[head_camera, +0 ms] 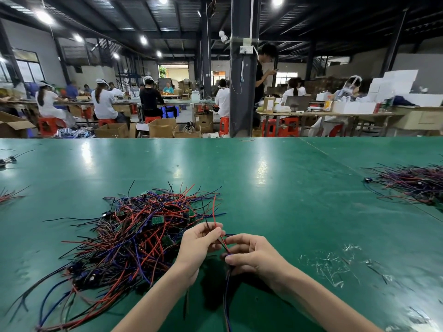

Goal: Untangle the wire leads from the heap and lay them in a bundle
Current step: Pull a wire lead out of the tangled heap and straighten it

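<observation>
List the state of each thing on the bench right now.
left hand, pinches the held leads
right hand, grips the held leads lower down
held leads, raised, between both hands
heap, tangled, left of the hands
far pile, loose, at the right edge

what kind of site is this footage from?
Most likely an electronics assembly workshop on a factory floor. A heap of wire leads with small circuit boards lies on a green bench, workers sit in rows at long tables behind, and open cardboard cartons stand around them.
</observation>
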{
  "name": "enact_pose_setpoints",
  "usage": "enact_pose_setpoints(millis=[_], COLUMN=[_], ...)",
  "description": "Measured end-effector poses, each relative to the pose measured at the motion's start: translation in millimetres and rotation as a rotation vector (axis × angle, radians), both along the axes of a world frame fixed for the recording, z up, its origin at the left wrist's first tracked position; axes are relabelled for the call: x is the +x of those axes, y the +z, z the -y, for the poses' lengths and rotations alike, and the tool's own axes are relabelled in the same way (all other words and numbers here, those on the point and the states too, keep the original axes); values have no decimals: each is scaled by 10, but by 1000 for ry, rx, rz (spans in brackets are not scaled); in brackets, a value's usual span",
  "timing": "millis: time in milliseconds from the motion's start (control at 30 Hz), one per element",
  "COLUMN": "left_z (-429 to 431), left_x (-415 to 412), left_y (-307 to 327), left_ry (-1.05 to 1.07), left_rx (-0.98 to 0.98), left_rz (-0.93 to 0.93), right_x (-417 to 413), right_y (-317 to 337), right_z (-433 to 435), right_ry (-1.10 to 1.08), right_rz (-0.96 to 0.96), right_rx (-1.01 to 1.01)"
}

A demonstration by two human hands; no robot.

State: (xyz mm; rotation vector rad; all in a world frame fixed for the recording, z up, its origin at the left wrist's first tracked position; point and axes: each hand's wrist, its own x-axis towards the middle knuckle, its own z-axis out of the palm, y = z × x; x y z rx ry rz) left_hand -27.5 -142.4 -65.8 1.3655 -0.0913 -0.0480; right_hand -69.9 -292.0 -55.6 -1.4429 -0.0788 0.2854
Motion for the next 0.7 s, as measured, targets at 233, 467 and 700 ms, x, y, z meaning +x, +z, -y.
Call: enact_pose_setpoints(millis=[233,467,700], left_z=[-6,-9,9], left_x=[-9,-25,-54], left_y=[-19,-26,-13], left_ry=[-123,-104,-105], left_rx=[-28,77,11], left_rz=[-32,61,73], right_x=[-3,-1,-4], right_y=[45,64,70], right_z=[41,30,37], right_ry=[30,0,44], right_rz=[-43,-74,-124], right_rx=[19,24,-6])
